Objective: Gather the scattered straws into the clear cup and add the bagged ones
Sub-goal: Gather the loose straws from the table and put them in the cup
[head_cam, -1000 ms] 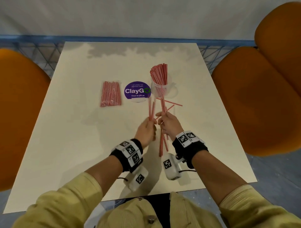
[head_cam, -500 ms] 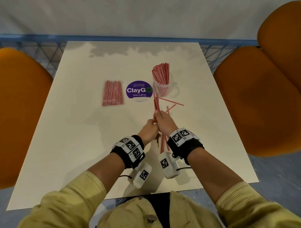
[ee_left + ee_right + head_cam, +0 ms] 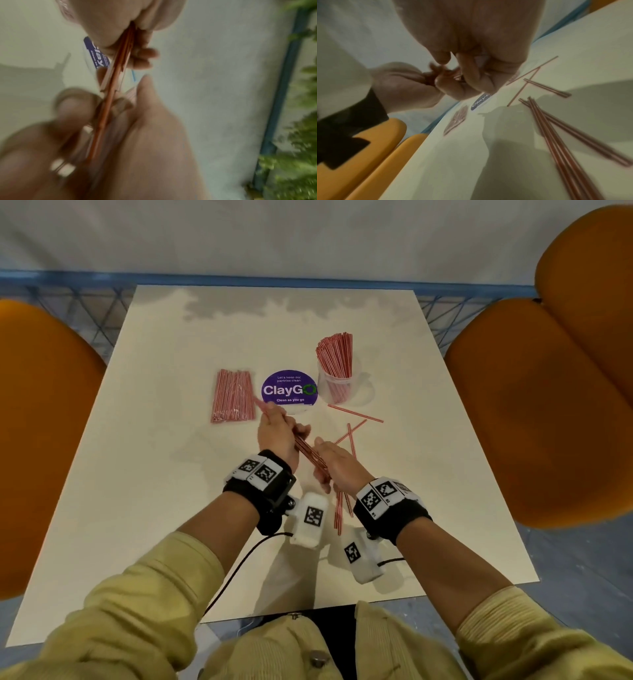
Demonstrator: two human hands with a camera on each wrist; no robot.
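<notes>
The clear cup [image 3: 337,388] stands at mid-table, packed with upright red-striped straws. The bagged straws [image 3: 233,395] lie flat to its left. My left hand [image 3: 278,430] grips a small bundle of straws [image 3: 308,451] that slants from far left to near right, its far tips close to the bag. My right hand [image 3: 334,462] pinches the bundle's near end; the left wrist view shows its fingers [image 3: 142,54] curled on the straws [image 3: 111,102]. Loose straws [image 3: 354,412] lie near the cup, and several more [image 3: 556,128] lie under my right wrist.
A round purple ClayGo sticker [image 3: 289,390] sits between bag and cup. Orange chairs [image 3: 534,412] flank the white table [image 3: 154,491] on both sides. A blue rail [image 3: 239,280] runs behind the far edge.
The straws from both hands were joined into one bundle. It pointed at the cup half a second ago; now it has swung left and tilted, tips toward the bag.
</notes>
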